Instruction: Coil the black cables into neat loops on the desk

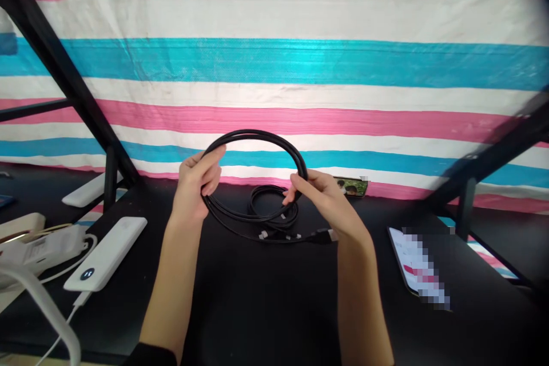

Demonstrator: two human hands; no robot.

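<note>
A black cable [257,135], wound into a wide loop of several turns, is held up between my two hands over the black table. My left hand [198,180] is closed around the loop's left side. On the right side, the thumb and fingers of my right hand [319,194] pinch the turns together. One strand hangs lower, and a dark plug with a metal tip [322,236] shows below my right hand. Behind the loop a second coiled black cable [253,206] lies on the table, partly hidden. Small light connector ends [268,235] show near it.
A white power bank [115,251] with a plugged-in cord lies at left, beside a white power strip [47,249]. Another white slab [86,190] sits behind. At right is a phone [414,263]; a patterned flat item [355,186] is at the back. Black frame bars [68,74] flank the striped sheet [274,60].
</note>
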